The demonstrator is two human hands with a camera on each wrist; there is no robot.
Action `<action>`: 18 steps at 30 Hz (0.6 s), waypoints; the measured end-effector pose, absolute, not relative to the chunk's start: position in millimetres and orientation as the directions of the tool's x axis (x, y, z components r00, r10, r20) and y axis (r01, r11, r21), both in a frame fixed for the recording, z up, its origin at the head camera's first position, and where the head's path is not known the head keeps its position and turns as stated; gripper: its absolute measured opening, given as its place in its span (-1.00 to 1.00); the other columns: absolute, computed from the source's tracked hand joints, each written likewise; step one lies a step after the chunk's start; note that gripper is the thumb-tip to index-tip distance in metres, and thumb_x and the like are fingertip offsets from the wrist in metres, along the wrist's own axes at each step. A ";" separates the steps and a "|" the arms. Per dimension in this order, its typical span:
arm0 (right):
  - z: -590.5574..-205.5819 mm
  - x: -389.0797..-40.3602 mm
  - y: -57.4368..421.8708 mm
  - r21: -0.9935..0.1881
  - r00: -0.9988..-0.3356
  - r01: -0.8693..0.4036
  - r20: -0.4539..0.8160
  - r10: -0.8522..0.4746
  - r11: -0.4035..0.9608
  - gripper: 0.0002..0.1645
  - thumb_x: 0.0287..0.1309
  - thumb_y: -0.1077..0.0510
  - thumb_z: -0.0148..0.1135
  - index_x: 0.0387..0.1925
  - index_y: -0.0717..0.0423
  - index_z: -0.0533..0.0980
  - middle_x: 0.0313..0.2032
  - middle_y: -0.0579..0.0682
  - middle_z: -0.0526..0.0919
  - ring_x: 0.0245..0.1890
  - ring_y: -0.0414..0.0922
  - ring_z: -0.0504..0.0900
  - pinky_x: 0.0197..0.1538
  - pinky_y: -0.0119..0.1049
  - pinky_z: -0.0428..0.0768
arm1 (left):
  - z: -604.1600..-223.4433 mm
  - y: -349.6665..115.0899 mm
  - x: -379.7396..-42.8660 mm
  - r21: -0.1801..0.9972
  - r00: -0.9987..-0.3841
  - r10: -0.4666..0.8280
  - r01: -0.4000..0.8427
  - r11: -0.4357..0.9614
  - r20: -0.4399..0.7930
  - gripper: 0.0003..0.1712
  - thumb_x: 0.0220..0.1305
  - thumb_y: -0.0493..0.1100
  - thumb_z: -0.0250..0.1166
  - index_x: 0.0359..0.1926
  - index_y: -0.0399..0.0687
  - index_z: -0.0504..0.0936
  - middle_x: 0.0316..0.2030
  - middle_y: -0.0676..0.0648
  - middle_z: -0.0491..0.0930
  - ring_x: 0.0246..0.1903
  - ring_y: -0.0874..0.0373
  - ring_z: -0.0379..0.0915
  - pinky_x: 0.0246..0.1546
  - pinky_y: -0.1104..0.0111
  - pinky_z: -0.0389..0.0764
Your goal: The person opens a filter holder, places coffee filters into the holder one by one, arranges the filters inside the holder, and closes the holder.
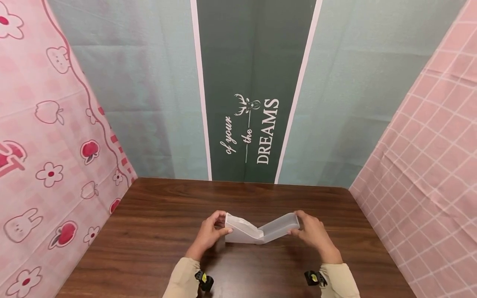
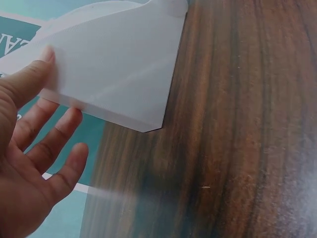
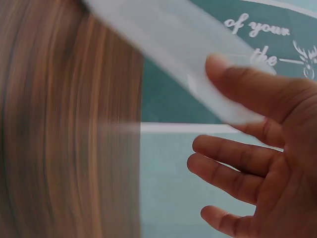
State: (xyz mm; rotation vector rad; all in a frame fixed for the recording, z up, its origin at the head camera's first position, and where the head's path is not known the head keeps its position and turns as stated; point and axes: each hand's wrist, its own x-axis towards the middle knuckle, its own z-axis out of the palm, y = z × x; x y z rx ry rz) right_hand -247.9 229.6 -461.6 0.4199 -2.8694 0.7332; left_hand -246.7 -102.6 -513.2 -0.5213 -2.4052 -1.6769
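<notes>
A white hinged plastic box (image 1: 242,236) stands on the wooden table with its translucent lid (image 1: 277,229) swung out to the right. Something white and thin (image 1: 242,225) shows inside the box part. My left hand (image 1: 210,231) grips the box's left end, thumb on the near wall; in the left wrist view the thumb presses the white side wall (image 2: 114,69) and the other fingers touch the edge below. At the lid's far end, my right hand (image 1: 311,231) pinches the raised corner between thumb and index finger; its other fingers spread free in the right wrist view.
The brown table (image 1: 167,207) runs back to a green and teal curtain (image 1: 257,62) with white lettering. Pink cloths hang on the left (image 1: 56,145) and right (image 1: 421,165). A black wrist camera (image 1: 204,281) sits at the left sleeve, another (image 1: 314,278) at the right.
</notes>
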 end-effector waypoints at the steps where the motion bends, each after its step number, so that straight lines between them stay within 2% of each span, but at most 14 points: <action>1: -462.2 -248.6 228.5 -0.490 -0.957 -0.287 0.191 -0.220 0.823 -0.37 -0.20 0.15 0.51 -0.05 0.29 0.45 -0.30 0.09 0.59 -0.39 -0.03 0.53 -0.33 -0.07 0.49 | -517.3 -103.4 -248.8 0.874 -0.929 0.188 0.365 0.321 0.319 -0.56 -0.07 -0.35 0.46 -0.13 -0.20 0.48 -0.34 -0.13 0.60 -0.37 -0.03 0.53 -0.28 0.08 0.54; 5: -464.1 -249.5 223.2 -0.627 -0.972 -0.236 0.149 -0.183 0.742 -0.39 -0.19 0.26 0.49 -0.06 0.33 0.42 -0.26 0.13 0.60 -0.34 -0.01 0.56 -0.32 -0.12 0.52 | -520.7 -106.5 -251.1 0.861 -0.932 0.201 0.357 0.361 0.302 -0.55 -0.07 -0.26 0.48 -0.14 -0.14 0.49 -0.33 -0.06 0.61 -0.37 0.07 0.53 -0.30 0.22 0.55; 8: -468.3 -250.5 219.0 -0.704 -0.972 -0.236 0.161 -0.174 0.669 -0.40 -0.20 0.32 0.48 -0.07 0.34 0.41 -0.22 0.19 0.60 -0.29 0.02 0.59 -0.28 -0.13 0.54 | -520.8 -107.5 -251.3 0.856 -0.932 0.203 0.358 0.372 0.301 -0.56 -0.07 -0.25 0.48 -0.15 -0.13 0.51 -0.32 -0.05 0.62 -0.38 0.08 0.54 -0.31 0.23 0.55; 11: -475.3 -252.0 214.2 -0.811 -0.971 -0.231 0.159 -0.177 0.538 -0.43 -0.15 0.37 0.44 -0.06 0.33 0.39 -0.20 0.21 0.61 -0.27 0.02 0.61 -0.25 -0.18 0.57 | -520.4 -107.8 -252.0 0.856 -0.933 0.201 0.356 0.375 0.300 -0.58 -0.09 -0.26 0.49 -0.17 -0.14 0.53 -0.33 -0.05 0.63 -0.38 0.09 0.54 -0.31 0.23 0.56; 14: -483.5 -253.1 209.7 -0.878 -0.972 -0.218 0.156 -0.174 0.427 -0.46 -0.09 0.38 0.40 -0.04 0.29 0.38 -0.20 0.20 0.62 -0.29 -0.01 0.60 -0.25 -0.27 0.55 | -521.2 -107.9 -252.8 0.863 -0.935 0.202 0.347 0.367 0.290 -0.59 -0.08 -0.25 0.49 -0.17 -0.15 0.54 -0.32 -0.04 0.63 -0.38 0.12 0.54 -0.31 0.27 0.55; 18: -492.3 -253.9 205.6 -0.914 -0.971 -0.217 0.168 -0.168 0.342 -0.45 -0.07 0.36 0.39 -0.01 0.27 0.38 -0.19 0.18 0.62 -0.32 -0.03 0.57 -0.27 -0.32 0.54 | -523.2 -107.6 -253.3 0.873 -0.940 0.203 0.331 0.358 0.274 -0.59 -0.09 -0.23 0.50 -0.17 -0.16 0.56 -0.32 -0.04 0.63 -0.38 0.12 0.55 -0.31 0.27 0.55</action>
